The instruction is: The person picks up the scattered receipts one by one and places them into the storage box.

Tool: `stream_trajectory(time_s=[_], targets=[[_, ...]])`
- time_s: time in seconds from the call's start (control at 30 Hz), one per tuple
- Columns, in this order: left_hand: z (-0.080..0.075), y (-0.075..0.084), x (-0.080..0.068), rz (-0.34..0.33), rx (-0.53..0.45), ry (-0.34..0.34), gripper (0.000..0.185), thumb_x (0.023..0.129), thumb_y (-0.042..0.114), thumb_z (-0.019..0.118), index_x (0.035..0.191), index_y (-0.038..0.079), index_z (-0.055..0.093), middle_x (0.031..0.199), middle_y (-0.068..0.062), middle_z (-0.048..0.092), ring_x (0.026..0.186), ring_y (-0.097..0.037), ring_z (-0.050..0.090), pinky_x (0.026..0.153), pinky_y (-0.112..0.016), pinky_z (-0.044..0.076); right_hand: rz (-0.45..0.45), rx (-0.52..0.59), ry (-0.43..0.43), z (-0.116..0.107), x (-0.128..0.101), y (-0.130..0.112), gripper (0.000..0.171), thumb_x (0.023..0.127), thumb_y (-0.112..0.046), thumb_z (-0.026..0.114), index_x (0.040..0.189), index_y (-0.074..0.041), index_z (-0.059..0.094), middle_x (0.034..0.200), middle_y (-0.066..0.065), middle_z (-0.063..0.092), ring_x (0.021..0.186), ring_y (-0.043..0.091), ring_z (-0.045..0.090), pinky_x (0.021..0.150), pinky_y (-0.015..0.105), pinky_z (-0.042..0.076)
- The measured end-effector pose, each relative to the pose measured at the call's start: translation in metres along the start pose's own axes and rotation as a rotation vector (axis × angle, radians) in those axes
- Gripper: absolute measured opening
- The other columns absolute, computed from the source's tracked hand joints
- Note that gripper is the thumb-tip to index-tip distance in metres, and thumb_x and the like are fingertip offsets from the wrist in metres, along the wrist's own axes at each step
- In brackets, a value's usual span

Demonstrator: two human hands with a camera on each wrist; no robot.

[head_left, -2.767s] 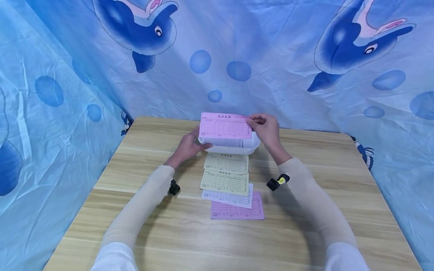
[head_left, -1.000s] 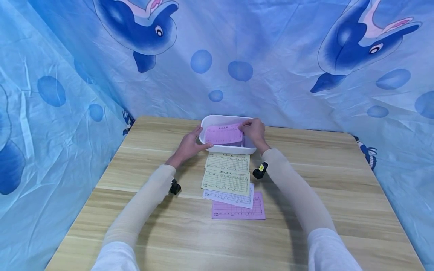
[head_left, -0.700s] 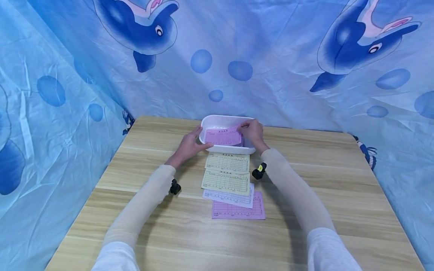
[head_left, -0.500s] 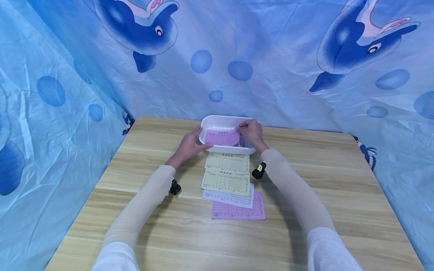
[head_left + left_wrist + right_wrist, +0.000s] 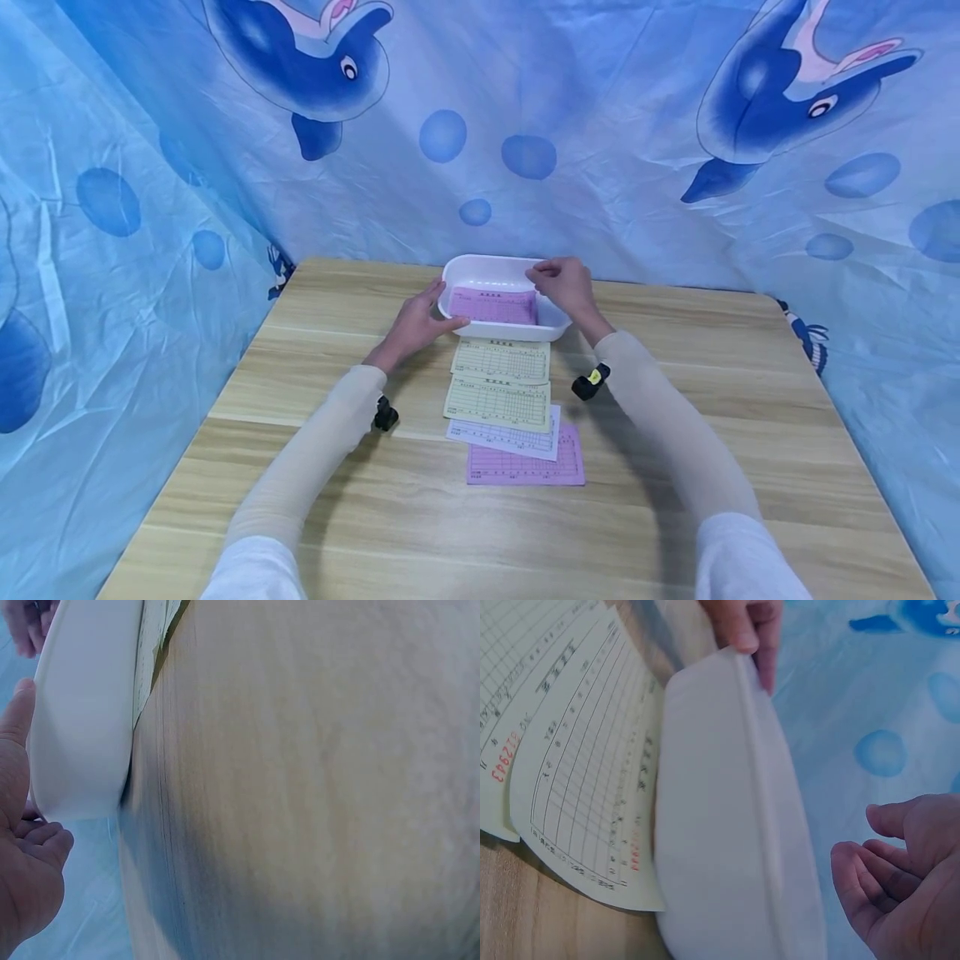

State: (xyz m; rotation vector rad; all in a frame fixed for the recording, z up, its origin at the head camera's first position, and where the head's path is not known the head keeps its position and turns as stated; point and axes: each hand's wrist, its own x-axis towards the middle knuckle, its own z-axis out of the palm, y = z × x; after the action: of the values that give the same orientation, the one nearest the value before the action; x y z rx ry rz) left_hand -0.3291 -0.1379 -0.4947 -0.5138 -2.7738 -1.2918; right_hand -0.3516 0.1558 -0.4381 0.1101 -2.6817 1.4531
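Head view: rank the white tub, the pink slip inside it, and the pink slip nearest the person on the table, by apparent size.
1. White tub, the largest.
2. Near pink slip, partly covered by a white slip.
3. Pink slip in the tub.

The two pink slips may match; the farther one just looks smaller.

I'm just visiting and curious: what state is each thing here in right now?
Pink slip: lying flat inside the tray.
White tray: upright on the table.
Left hand: steadying the tray's left end.
Right hand: above the tray's right end, loosely curled, holding nothing.
Four slips on the table: flat, overlapping row.
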Motion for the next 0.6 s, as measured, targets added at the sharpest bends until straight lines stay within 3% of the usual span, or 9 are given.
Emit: stream_trajectory(time_s=[0.27,0.6], targets=[[0.0,0.0,0.004,0.001,0.009,0.001,0.104,0.084,0.05,0.082,0.159,0.0,0.029,0.167,-0.02,0.025,0.154,-0.033,0.024,0.125,-0.048,0.026,-0.066,0.091,0.026,-0.022,-0.021,-0.008,0.039,0.094,-0.035,0.076,0.117,-0.004,0.074,0.106,0.015,0.077,0.086,0.027,0.076,0.076,0.038,0.064],[0.0,0.004,0.004,-0.018,0.019,0.0,0.104,0.084,0.049,0.082,0.157,-0.003,0.029,0.166,-0.022,0.024,0.153,-0.035,0.025,0.125,-0.048,0.025,-0.108,0.146,0.029,-0.043,-0.054,0.001,0.042,0.091,-0.034,0.08,0.118,-0.002,0.074,0.107,0.015,0.077,0.081,0.006,0.071,0.071,0.024,0.062]])
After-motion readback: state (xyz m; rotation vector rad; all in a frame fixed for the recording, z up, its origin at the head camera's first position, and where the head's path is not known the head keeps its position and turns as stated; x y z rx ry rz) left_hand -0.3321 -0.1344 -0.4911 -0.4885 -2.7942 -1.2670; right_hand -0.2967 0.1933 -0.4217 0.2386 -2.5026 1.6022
